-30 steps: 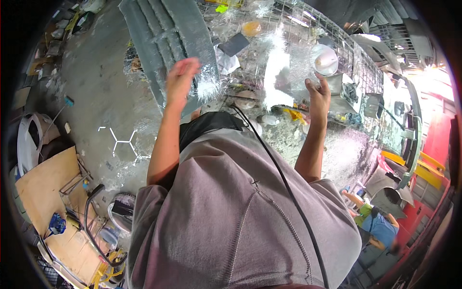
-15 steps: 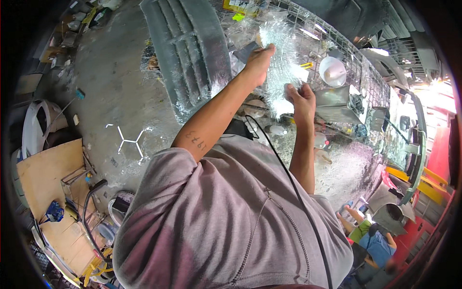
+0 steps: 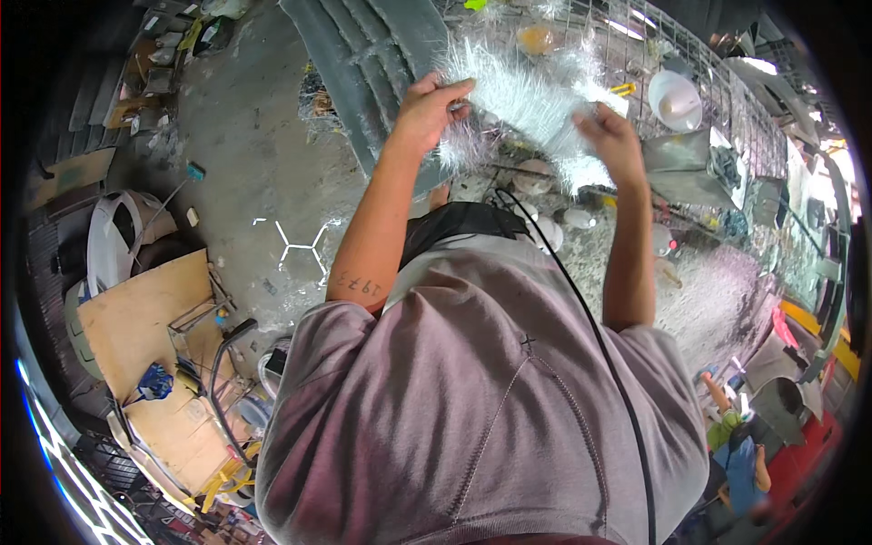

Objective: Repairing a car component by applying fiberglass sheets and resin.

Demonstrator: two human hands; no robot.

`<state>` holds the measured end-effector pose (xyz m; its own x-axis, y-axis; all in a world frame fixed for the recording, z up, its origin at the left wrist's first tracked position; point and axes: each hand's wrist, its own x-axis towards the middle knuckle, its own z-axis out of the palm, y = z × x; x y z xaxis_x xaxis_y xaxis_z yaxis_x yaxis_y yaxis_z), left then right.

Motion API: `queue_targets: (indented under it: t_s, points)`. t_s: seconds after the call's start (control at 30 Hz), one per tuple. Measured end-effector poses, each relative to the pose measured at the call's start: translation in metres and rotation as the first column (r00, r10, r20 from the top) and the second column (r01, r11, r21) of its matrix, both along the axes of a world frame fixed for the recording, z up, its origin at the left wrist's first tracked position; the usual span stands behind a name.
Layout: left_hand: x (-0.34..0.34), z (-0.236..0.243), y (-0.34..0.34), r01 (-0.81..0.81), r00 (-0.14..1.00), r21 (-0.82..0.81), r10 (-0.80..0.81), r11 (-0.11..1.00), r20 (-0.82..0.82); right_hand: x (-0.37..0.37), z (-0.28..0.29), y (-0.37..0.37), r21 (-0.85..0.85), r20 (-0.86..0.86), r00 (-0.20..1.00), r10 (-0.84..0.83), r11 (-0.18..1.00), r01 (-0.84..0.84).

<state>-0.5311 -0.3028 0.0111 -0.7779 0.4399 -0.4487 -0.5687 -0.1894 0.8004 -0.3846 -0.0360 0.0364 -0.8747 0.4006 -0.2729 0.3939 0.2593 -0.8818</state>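
I hold a ragged sheet of white fibreglass mat (image 3: 527, 100) up in front of me with both hands. My left hand (image 3: 427, 109) pinches its left edge and my right hand (image 3: 613, 136) grips its right edge. Loose fibres fray out all around the piece. Behind it lies a wire mesh table (image 3: 690, 54) strewn with more mat. A grey ribbed moulded panel (image 3: 381, 54) stands just left of my left hand.
A white bowl (image 3: 674, 98) and an orange-filled container (image 3: 538, 38) sit on the mesh table. Plywood sheets (image 3: 136, 318), a white bucket (image 3: 113, 241) and cables lie on the concrete floor at the left. Another person in green and blue (image 3: 740, 450) is at the lower right.
My left hand came over from the grey panel to the mat. Both hands now hold the fibreglass piece, raised and stretched between them.
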Motion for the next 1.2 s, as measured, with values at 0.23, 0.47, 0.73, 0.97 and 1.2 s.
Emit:
queue_targets:
  t_s: [0.23,0.47,0.73,0.97,1.2]
  points:
    - [0.016,0.021,0.013,-0.152,0.988,0.016,0.152,0.988,-0.010,-0.048,0.013,0.027,-0.518,-0.189,0.956,-0.225,0.850,0.098]
    - [0.080,-0.027,0.012,-0.265,0.922,-0.051,0.269,0.963,0.280,-0.082,-0.039,0.007,-0.319,-0.102,0.993,-0.063,0.947,0.027]
    - [0.080,-0.071,-0.013,-0.107,0.974,-0.136,0.131,0.985,0.184,-0.147,-0.064,0.000,0.225,-0.026,0.962,0.272,0.939,-0.259]
    - [0.103,-0.079,0.012,-0.057,0.973,-0.141,0.087,0.988,0.215,-0.198,-0.096,-0.005,0.158,-0.032,0.915,0.403,0.906,-0.394]
    - [0.095,-0.087,0.018,-0.293,0.919,-0.276,0.349,0.915,0.183,-0.247,-0.113,-0.057,0.197,-0.007,0.851,0.526,0.835,-0.514]
